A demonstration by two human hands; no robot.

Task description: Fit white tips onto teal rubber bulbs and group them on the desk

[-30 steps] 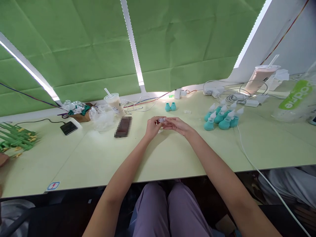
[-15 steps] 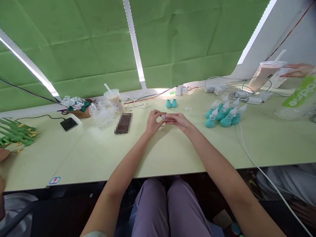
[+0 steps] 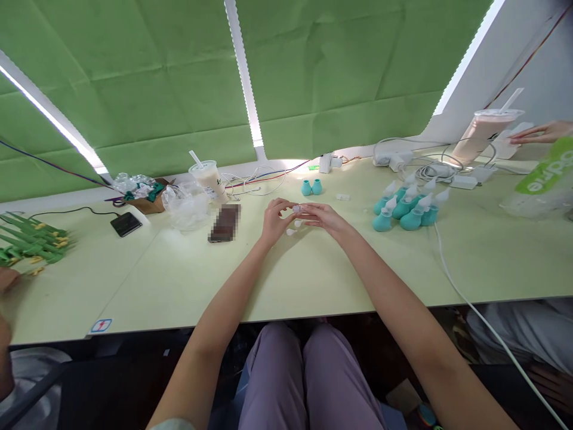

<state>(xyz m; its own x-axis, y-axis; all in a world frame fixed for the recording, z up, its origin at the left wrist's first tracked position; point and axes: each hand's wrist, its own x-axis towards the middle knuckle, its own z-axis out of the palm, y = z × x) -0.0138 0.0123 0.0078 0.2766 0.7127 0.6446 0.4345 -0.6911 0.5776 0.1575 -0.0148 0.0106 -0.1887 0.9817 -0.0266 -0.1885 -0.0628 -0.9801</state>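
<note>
Above the middle of the table, my left hand point(image 3: 276, 222) and my right hand point(image 3: 326, 218) meet at the fingertips. Both are closed in a pinch on a small clear plastic piece point(image 3: 297, 209), partly hidden by the fingers. Just below the hands, small white tips point(image 3: 290, 232) lie on the tabletop. Behind my hands stand two teal rubber bulbs point(image 3: 311, 187) with open necks. A similar clear piece point(image 3: 342, 197) lies to the right of them. Farther right, several teal bulbs with clear pointed nozzles point(image 3: 410, 209) stand in a group.
Left of my hands are a phone-shaped blurred item point(image 3: 224, 223), a plastic bag point(image 3: 185, 206) and a drink cup point(image 3: 208, 181). A white cable point(image 3: 447, 272) crosses the right side. Another person's hand point(image 3: 539, 132) is near a second cup point(image 3: 483, 134) at the far right.
My fingers have shifted slightly around the small clear piece, and more of the white tips below shows. At the far right, the other person's hand has moved a little.
</note>
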